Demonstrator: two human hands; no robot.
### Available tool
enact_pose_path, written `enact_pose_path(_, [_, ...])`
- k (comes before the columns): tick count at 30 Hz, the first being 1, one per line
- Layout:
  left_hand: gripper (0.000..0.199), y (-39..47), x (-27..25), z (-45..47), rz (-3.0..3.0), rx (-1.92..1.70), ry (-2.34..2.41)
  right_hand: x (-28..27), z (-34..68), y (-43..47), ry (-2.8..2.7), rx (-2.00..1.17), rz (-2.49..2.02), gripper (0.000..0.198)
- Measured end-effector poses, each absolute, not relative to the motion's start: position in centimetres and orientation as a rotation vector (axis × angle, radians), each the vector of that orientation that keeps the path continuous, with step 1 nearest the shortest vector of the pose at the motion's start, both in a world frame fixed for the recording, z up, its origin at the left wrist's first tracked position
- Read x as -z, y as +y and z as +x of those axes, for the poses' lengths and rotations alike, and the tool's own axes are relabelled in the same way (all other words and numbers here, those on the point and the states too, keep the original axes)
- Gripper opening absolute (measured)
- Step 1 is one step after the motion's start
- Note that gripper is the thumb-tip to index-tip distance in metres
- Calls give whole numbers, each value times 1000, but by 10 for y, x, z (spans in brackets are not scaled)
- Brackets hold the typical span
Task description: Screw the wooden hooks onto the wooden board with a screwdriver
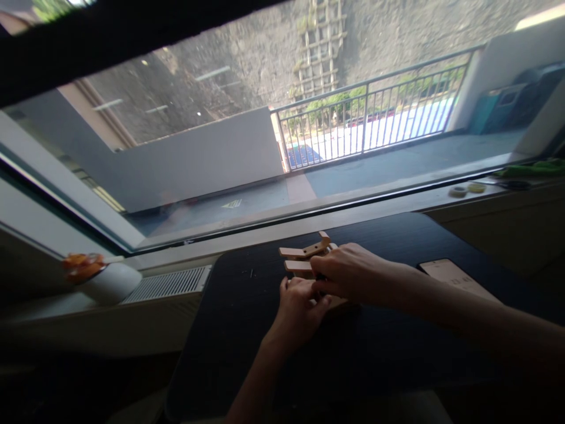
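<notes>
A small pale wooden assembly (304, 252) of angled strips with dark holes sits on the black table (238, 330), partly covered by both hands. My left hand (301, 303) is closed around its near side, fingers bent against the wood. Over its right side, my right hand (346, 268) is closed in a pinch. Something dark shows by its fingertips, too hidden to name. A small dark piece, thin like a screw or pin (251, 273), lies on the table to the left of the hands.
A phone (457, 280) with a lit screen lies right of my right forearm. Tape rolls (458, 192) and a green cloth (534, 169) rest on the sill at right. A white pot (112, 284) with orange contents stands by a vent grille (168, 284) at left. The window is beyond the table.
</notes>
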State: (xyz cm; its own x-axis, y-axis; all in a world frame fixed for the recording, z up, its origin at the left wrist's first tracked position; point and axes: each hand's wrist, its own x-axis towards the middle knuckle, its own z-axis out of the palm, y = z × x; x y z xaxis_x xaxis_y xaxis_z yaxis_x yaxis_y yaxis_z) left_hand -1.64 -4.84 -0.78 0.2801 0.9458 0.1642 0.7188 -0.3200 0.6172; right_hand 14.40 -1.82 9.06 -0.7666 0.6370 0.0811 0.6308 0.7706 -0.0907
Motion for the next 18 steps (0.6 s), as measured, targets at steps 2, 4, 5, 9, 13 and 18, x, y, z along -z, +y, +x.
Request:
enact_pose_path(2, [8,-48,8,-17,2135,-716,1507,-91,145,-20,-2848,-90,-1026,20])
enact_pose_path(4, [8,-47,8,-17,2143,-700,1506,-91,147,-21,-2854,-132,-978,15])
enact_pose_path(5, [8,-47,8,-17,2147,-687,1505,-91,148,-21,-2861,-164,-941,12])
enact_pose_path(9, [7,-47,7,-16,2159,-657,1523,-90,153,-19,-2850,-294,-855,10])
enact_pose_path(13, [7,-48,6,-15,2143,-678,1536,-87,154,-17,-2782,-356,-876,14])
enact_pose_path(18, [8,-51,4,-14,2138,-690,1535,-70,153,-18,-2648,-379,-963,13])
